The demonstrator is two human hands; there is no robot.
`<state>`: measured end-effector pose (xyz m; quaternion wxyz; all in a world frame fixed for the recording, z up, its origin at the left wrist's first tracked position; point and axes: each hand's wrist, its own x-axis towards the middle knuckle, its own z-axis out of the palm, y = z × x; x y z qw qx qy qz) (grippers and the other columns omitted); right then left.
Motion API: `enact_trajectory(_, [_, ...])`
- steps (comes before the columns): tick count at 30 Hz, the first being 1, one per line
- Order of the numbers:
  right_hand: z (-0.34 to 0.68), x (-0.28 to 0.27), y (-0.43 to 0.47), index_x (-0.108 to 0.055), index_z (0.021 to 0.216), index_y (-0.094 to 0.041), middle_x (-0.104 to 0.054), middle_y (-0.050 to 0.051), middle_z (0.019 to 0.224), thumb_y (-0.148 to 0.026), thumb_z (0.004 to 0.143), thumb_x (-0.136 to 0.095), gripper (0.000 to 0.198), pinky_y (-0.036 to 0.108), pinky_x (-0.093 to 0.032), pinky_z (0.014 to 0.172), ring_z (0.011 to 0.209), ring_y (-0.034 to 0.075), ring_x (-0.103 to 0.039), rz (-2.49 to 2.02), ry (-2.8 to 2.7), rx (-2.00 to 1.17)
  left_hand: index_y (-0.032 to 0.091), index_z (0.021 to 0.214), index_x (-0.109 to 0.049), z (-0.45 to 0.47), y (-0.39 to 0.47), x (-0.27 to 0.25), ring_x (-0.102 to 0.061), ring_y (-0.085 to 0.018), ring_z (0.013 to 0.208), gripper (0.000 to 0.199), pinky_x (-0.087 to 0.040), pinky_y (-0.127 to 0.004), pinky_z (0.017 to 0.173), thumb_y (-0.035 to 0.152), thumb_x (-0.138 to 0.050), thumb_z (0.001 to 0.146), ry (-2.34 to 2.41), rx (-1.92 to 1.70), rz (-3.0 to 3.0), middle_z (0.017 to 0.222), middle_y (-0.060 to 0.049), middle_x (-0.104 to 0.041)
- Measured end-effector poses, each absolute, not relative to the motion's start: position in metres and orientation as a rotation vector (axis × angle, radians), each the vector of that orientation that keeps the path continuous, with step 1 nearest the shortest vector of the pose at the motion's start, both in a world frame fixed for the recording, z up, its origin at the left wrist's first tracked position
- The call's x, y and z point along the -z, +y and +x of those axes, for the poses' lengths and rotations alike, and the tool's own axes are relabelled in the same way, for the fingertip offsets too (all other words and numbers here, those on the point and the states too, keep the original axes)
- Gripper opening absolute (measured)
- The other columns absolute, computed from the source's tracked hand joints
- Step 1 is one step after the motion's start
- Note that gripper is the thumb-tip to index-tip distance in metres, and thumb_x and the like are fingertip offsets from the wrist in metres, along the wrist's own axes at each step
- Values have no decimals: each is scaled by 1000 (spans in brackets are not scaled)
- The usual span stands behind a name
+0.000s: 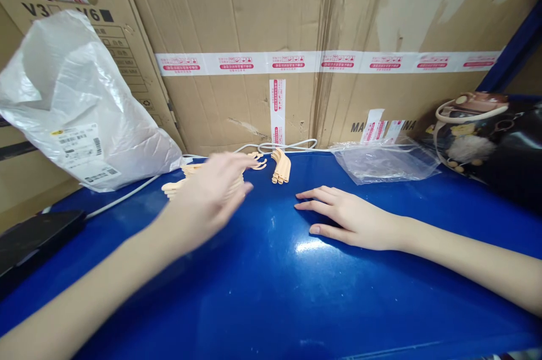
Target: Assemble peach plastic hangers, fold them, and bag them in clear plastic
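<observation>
My left hand (207,193), slightly blurred, is over a stack of beige plastic pieces (171,188). Its fingers stretch to the right and its thumb stands apart. The hand hides much of the stack, and whether it touches the pieces is unclear. Thin curved hook-like ends (259,162) show beyond the fingertips. A small bundle of beige curved tube-like pieces (281,167) lies a little further right. On the blue table (271,292) my right hand (345,216) rests palm down, fingers spread and holding nothing, to the right of that bundle.
A white plastic bag (80,106) with labels stands at the left, near a dark flat object (38,247). Large cardboard boxes (237,10) form the back wall. A white cable (292,145), a clear plastic bag (387,162) and a brown-lidded container (472,128) lie along the back.
</observation>
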<state>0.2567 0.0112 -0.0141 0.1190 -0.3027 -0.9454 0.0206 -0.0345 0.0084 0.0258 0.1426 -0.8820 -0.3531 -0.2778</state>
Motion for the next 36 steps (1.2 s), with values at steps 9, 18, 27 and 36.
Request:
enact_trajectory(9, [255,14,11,-53,135,-19,-51,11,138,-47,97,-42,48,43,-39,105,124,25,-49,-896,-2758,-77,19,143,-41,-17,0,20,-43,-23,134,47,-37,-39,111,41,-35,101,-1151,311,-2947,148,-7,-43])
enact_trajectory(18, [247,4,31,-63,115,-19,-67,6,114,-43,94,-50,34,35,-45,96,106,19,-61,-1093,-2410,-542,16,142,-43,-15,-1,14,-42,-26,135,49,-35,-43,112,41,-35,101,-1165,239,-2931,148,-9,-43])
enact_trajectory(27, [213,-5,138,-47,119,-10,-70,8,79,-59,86,-54,60,28,-45,53,56,17,-62,-1674,-1983,-488,17,143,-42,-18,-1,15,-43,-25,135,48,-36,-43,111,40,-34,101,-1137,253,-2928,148,-11,-44])
enact_trajectory(36, [188,-3,154,-51,102,-13,-70,3,68,-50,80,-66,45,20,-41,43,45,10,-57,-1721,-2010,-635,17,143,-41,-18,-2,12,-42,-25,135,48,-35,-41,112,40,-34,101,-1149,221,-2927,148,-10,-43])
